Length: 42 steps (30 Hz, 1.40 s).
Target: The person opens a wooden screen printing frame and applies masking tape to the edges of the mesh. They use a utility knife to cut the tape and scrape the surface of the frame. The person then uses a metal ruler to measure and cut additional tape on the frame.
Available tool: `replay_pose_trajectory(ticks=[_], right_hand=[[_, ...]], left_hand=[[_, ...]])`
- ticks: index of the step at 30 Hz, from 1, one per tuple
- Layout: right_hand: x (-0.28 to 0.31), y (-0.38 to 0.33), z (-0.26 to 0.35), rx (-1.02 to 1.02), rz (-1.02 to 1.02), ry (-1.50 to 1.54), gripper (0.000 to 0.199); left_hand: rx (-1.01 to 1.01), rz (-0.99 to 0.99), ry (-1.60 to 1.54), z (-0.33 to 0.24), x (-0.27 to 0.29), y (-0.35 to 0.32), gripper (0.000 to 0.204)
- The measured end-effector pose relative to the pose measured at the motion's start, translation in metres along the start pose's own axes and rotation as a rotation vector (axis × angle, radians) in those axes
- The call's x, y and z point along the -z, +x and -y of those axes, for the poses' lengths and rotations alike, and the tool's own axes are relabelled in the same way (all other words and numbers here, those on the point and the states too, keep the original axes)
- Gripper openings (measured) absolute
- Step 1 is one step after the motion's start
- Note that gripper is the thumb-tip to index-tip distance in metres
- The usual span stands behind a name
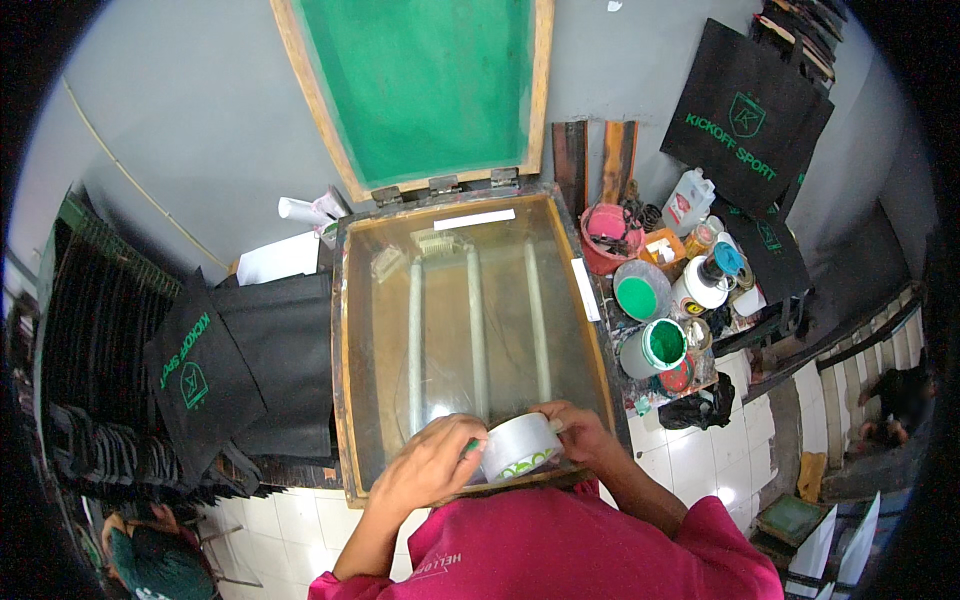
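A wide white roll of tape (520, 447) with green marks on its side is held between my two hands, over the near edge of a glass-topped box (510, 350). My left hand (435, 462) is closed on the roll's left side. On its right rim, the fingers of my right hand (580, 432) grip it. Below the glass run several long pale tubes. White strips lie on the glass near its far and right edges. Hinged to the far side, a wood-framed green printing screen (430, 90) stands raised against the wall.
Black printed bags (285, 350) lie left of the box, with more stacked beyond. To the right, a cluttered table holds an open tub of green ink (660, 347), a grey bowl (637, 295), and bottles. A bag (745, 120) hangs behind. Other people are at lower left and far right.
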State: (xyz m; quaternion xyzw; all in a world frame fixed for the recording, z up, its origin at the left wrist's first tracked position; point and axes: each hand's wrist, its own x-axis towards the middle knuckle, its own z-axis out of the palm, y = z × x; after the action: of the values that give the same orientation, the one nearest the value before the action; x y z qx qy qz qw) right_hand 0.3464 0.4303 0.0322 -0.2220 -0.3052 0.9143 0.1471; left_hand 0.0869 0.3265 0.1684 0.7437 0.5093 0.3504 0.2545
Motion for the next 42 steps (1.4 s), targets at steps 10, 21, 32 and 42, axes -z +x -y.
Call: replay_pose_trajectory(ticks=[10, 21, 32, 42], right_hand=[[0.010, 0.010, -0.021, 0.139, -0.183, -0.211, 0.055], [-0.012, 0.022, 0.002, -0.027, -0.103, 0.100, 0.065], [-0.008, 0.022, 0.006, 0.036, 0.067, 0.238, 0.053], [0.008, 0.029, -0.014, -0.022, -0.064, 0.234, 0.053]], left_hand=[[0.051, 0.205, 0.001, 0.011, 0.014, 0.001, 0.026], [0.042, 0.028, -0.097, 0.024, -0.007, 0.001, 0.023], [0.287, -0.087, -0.494, 0.031, -0.015, -0.006, 0.020], [0.269, -0.085, -0.194, 0.016, -0.013, -0.007, 0.009]])
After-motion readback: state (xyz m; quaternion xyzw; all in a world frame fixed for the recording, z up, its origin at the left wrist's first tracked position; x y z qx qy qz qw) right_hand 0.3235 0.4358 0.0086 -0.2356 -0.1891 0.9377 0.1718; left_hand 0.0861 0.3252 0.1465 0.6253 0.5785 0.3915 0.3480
